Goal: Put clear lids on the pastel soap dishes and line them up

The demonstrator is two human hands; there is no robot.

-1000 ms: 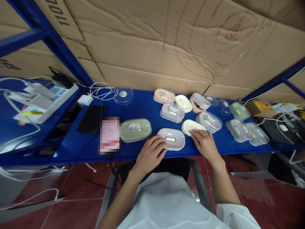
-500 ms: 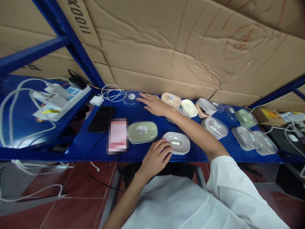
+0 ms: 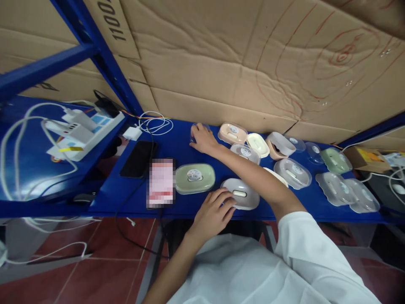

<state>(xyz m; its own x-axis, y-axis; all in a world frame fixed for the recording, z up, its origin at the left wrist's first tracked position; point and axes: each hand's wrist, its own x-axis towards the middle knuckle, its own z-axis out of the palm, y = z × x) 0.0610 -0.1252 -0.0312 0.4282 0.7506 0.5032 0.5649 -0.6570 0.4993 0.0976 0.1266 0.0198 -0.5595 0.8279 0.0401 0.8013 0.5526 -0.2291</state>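
My left hand (image 3: 215, 212) lies at the left end of a grey oval plastic box (image 3: 249, 198) near the table's front edge. Its fingers curl over the box's rim, and a pale bar sits in a slot in the middle of the box. Stretched across the table, my right hand (image 3: 205, 139) is closed on a clear plastic lid (image 3: 194, 128) at the back; the hand hides most of the lid. A green oval box (image 3: 195, 179) with a round sticker lies left of the grey one. Under my right forearm, a cream piece (image 3: 276, 175) shows only in part.
A peach box (image 3: 233, 133), a cream tray (image 3: 257, 145) and several clear-lidded boxes stand along the back and right. On the left lie a black phone (image 3: 138, 159), a blurred pink-screened device (image 3: 161, 182), a white charger (image 3: 132, 133) and a power strip (image 3: 85, 137). Cardboard (image 3: 202, 63) walls the back.
My right hand has closed on the clear lid, and the lid has shifted right along the back. My left hand stays at the grey box. The view has turned slightly left.
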